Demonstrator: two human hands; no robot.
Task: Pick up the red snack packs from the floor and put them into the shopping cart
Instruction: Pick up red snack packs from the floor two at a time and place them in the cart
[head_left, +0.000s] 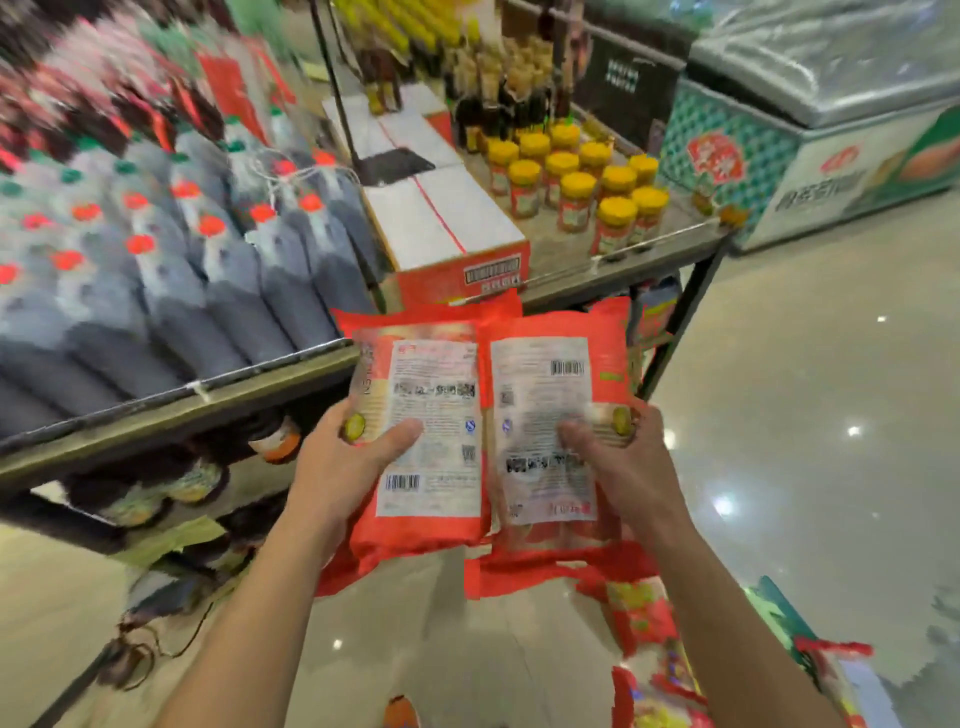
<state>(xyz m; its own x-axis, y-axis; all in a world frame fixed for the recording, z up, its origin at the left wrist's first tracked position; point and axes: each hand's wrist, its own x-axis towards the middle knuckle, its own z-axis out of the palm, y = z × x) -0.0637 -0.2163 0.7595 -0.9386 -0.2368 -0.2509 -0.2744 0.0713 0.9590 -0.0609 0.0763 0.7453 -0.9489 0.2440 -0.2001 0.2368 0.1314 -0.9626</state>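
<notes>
Two red snack packs are held side by side in front of me, their white printed backs facing up. My left hand (353, 457) grips the left red snack pack (431, 364) at its left edge, thumb on the label. My right hand (623, 462) grips the right red snack pack (540, 374) at its right edge. More red packs seem stacked beneath them. At the lower right lie further red snack packs (644, 623), blurred; I cannot tell whether they rest on the floor or in something. No shopping cart is clearly visible.
A metal shelf rack (171, 410) with dark bottles stands to the left. A red-and-white carton (447, 218) and yellow-lidded jars (576, 192) sit on the rack ahead. A chest freezer (810, 130) is at the back right. Shiny floor (805, 389) stretches to the right.
</notes>
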